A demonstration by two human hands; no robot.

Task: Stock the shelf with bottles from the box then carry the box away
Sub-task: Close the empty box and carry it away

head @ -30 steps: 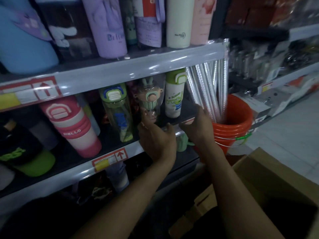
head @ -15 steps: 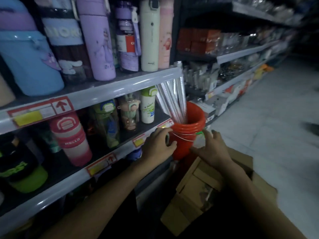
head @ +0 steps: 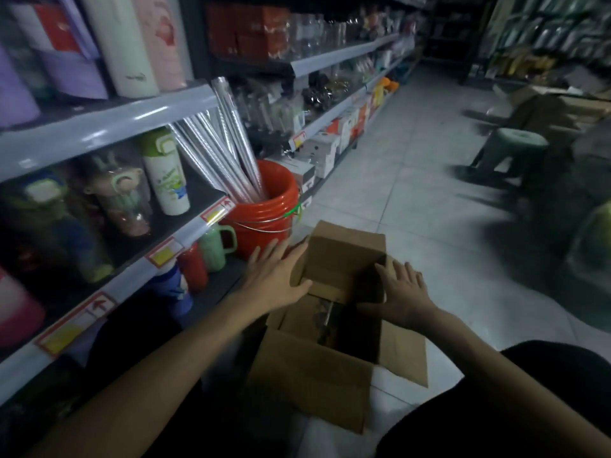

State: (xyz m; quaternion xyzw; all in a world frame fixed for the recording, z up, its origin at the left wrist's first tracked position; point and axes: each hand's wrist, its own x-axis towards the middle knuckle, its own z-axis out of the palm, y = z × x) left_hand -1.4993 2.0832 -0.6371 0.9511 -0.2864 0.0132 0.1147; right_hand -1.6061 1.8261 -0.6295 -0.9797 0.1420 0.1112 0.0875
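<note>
An open brown cardboard box [head: 317, 385] sits on the floor tiles beside the shelf [head: 109, 123], its flaps up and its inside dark. My left hand [head: 276, 276] lies flat with spread fingers against the box's left flap. My right hand [head: 401, 292] rests with straight fingers on the right flap. Neither hand holds a bottle. On the middle shelf stand a white and green bottle [head: 165, 173], a clear pink character bottle [head: 122, 200] and a green and blue bottle [head: 56, 223].
An orange bucket [head: 267, 216] with silver rolls stands just past the box against the shelf. Red, green and blue cups [head: 198, 262] fill the bottom shelf. A green stool [head: 509, 150] and cardboard boxes [head: 562, 107] stand across the tiled aisle to the right.
Both hands have left the shelf edge and dropped to the box, landing on its side flaps. My view has swung right and down the aisle.
</note>
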